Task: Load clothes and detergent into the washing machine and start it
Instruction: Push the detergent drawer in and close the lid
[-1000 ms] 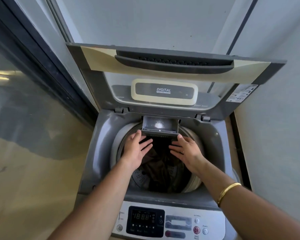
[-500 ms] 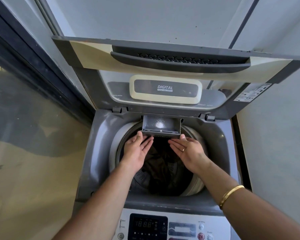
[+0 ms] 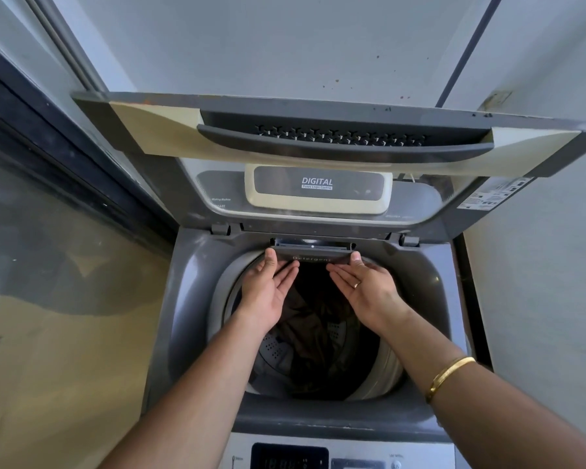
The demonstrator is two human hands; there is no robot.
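A grey top-loading washing machine [image 3: 197, 299] stands below me with its lid [image 3: 318, 143] raised upright. Dark brown clothes [image 3: 312, 319] lie in the drum. At the drum's far rim the detergent drawer [image 3: 313, 258] sits almost fully pushed in, only a thin slot showing behind its front. My left hand [image 3: 268, 292] and my right hand [image 3: 362, 289] are flat, fingers together, with thumbs and fingertips pressed against the drawer's front from either side. Neither hand holds anything.
The control panel [image 3: 291, 456] with a digital display is at the bottom edge. A glass door with a dark frame [image 3: 48, 170] runs along the left. Pale walls [image 3: 538, 265] close in behind and on the right.
The detergent drawer, pulled out with white powder visible before, has slid back into the machine under both hands. The hands moved forward with it.
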